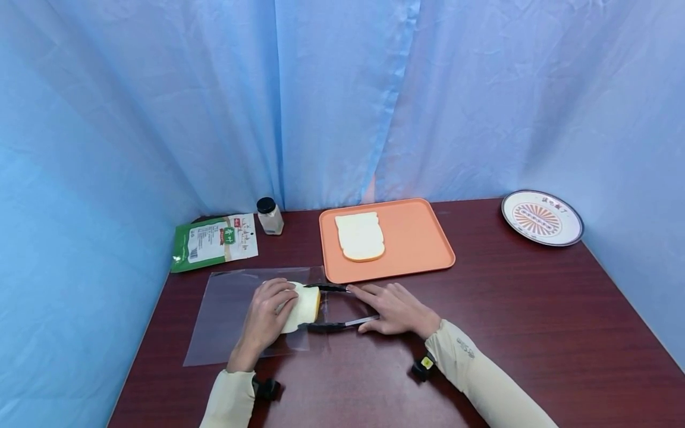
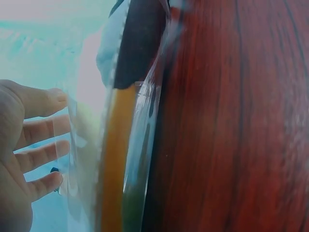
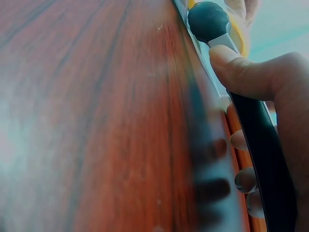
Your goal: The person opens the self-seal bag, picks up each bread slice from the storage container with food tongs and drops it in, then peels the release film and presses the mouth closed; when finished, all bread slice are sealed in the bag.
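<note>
A clear plastic bag [image 1: 230, 300] lies flat on the dark wooden table. At its right end is a bread slice [image 1: 307, 309] with an orange crust, seen edge-on in the left wrist view. My left hand [image 1: 267, 309] rests on this slice; its extended fingers touch the clear film in the left wrist view. Metal tongs [image 1: 326, 327] with black tips flank the slice on its far and near sides. My right hand [image 1: 398, 312] grips the tongs, with the thumb on one arm and fingers on the other. The tongs' rear end is hidden under that hand.
Behind the hands, an orange tray [image 1: 417, 238] bears another bread slice [image 1: 361, 236]. A green and white packet [image 1: 214, 241] and a black-capped jar [image 1: 270, 217] stand at the back left. A patterned plate [image 1: 543, 219] is at the far right. Blue curtains [image 1: 342, 101] enclose the table.
</note>
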`<state>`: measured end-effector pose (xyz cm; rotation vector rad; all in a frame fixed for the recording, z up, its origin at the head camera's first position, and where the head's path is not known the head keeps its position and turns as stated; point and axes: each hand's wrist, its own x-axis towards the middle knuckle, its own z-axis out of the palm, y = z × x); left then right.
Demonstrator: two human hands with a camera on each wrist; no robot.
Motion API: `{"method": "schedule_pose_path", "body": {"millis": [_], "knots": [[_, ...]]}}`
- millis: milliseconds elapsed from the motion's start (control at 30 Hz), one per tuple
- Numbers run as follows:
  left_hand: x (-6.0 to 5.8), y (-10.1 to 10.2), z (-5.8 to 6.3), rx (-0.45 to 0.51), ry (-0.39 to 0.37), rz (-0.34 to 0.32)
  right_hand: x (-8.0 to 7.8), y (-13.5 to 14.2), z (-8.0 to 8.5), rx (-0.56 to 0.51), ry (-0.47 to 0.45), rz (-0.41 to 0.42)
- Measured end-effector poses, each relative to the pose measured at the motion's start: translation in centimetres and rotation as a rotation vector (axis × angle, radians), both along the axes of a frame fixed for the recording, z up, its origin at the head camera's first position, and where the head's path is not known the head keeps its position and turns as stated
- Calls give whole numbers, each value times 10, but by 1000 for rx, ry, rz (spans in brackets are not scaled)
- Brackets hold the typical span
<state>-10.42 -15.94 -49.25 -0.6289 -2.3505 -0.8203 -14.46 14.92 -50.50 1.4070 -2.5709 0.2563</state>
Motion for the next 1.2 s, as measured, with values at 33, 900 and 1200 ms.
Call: {"method": "schedule_pose_path", "body": {"millis": [33, 900, 1200], "knots": [[0, 0, 0, -1, 2, 0, 0, -1, 0, 1, -3, 0], [3, 2, 2, -5, 28, 9, -2, -21, 0, 36, 1, -24], [4, 2, 0, -5, 14, 9, 3, -26, 5, 78, -13, -67]]}}
